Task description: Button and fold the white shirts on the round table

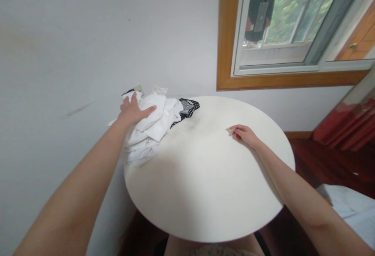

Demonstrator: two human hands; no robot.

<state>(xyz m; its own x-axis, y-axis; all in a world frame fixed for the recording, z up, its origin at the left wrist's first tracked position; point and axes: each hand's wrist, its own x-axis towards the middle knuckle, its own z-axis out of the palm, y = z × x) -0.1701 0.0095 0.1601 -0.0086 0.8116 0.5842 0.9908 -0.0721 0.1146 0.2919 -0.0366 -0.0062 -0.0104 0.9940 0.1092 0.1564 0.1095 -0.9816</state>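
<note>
My left hand (133,109) lies spread on a crumpled heap of white clothes (156,119), thumb apart from the fingers. The heap rests on the left side of a round white table (205,178), and part of it hangs over the edge by the wall. A black-and-white striped garment (189,107) sticks out from the heap on its right. Low over the right part of the table, my right hand (244,135) has its fingers drawn together. A small pale thing (230,131) shows at its fingertips, too small and blurred to name.
Close on the left and behind the table stands a white wall (117,33). A wood-framed window (225,80) is at the back right. Red curtain cloth (348,127) hangs on the right. White material (348,201) lies low at the right edge.
</note>
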